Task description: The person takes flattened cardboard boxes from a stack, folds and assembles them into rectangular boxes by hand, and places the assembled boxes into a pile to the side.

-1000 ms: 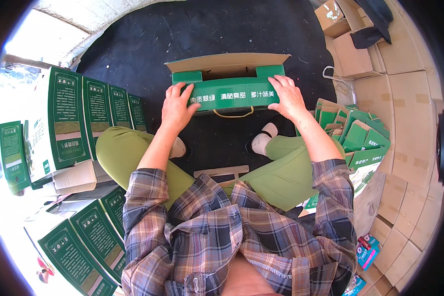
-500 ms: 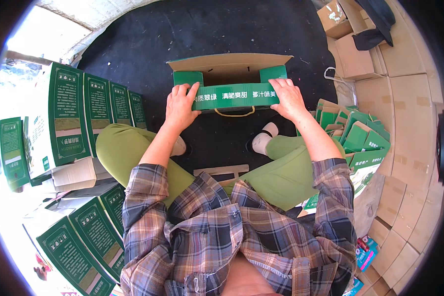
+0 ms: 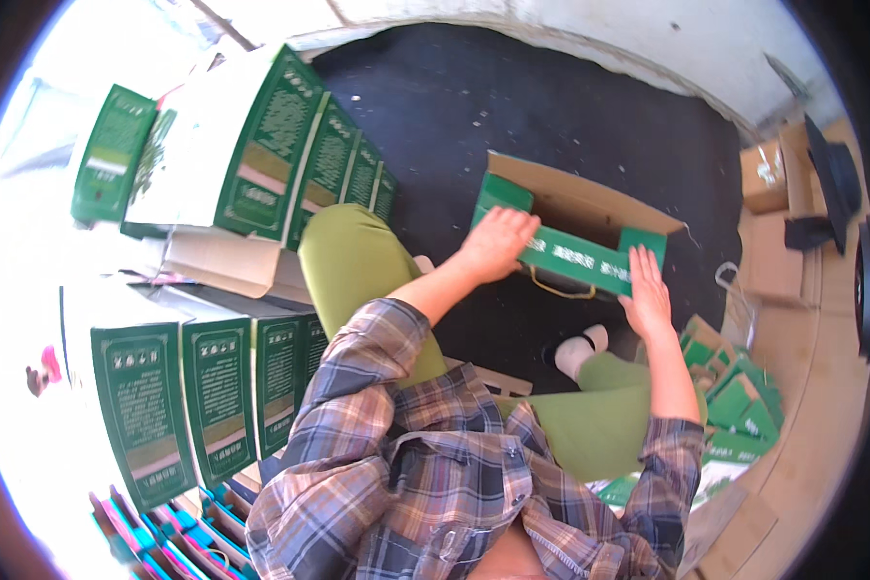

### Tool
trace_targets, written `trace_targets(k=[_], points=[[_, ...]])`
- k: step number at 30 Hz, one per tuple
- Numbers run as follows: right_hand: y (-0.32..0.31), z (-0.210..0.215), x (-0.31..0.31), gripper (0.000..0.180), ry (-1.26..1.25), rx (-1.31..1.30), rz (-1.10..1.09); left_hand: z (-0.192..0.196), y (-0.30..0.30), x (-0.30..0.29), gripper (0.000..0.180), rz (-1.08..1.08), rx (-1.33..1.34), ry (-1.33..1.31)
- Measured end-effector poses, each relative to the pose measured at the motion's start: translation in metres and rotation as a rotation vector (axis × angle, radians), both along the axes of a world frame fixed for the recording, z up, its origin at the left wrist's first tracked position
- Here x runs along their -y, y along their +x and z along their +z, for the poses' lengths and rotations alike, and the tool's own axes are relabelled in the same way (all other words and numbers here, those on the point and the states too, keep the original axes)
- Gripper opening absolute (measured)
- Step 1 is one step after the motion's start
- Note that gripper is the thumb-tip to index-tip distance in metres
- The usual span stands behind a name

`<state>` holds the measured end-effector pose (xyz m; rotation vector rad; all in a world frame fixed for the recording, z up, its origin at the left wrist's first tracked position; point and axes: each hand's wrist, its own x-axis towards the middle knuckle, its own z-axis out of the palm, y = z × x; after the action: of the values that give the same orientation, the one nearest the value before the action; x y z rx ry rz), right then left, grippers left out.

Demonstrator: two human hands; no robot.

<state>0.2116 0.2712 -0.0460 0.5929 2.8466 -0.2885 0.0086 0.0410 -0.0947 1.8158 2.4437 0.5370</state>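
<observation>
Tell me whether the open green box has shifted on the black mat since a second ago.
No. The view has swung, but the green box sits as before on the black mat, just beyond the white-socked foot, equally near the mat's far edge.

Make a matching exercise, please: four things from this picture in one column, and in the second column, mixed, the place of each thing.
Things:
1. left hand
2. right hand
3. finished green boxes
4. flat green box blanks

Places:
A. in a pile on the floor at the person's right
B. on the right end of the open green carton
C. standing in a row at the person's left
D. on the left end of the open green carton

Pairs: 1-D, 2-B, 3-C, 4-A
</observation>
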Motion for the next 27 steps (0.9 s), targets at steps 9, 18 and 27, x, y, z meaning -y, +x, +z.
trace_targets(k=[9,18,27], points=[[0.004,0.001,-0.025,0.078,-0.06,-0.064,-0.116,0.023,0.022,0.007,0.069,0.02,0.206,-0.022],[0.024,0.008,-0.096,0.053,-0.387,-0.527,-0.443,0.061,0.002,0.029,0.075,0.347,0.522,0.265],[0.025,0.012,-0.081,0.046,-0.544,-0.351,-0.44,0.23,-0.019,0.09,0.071,0.517,1.043,1.139]])
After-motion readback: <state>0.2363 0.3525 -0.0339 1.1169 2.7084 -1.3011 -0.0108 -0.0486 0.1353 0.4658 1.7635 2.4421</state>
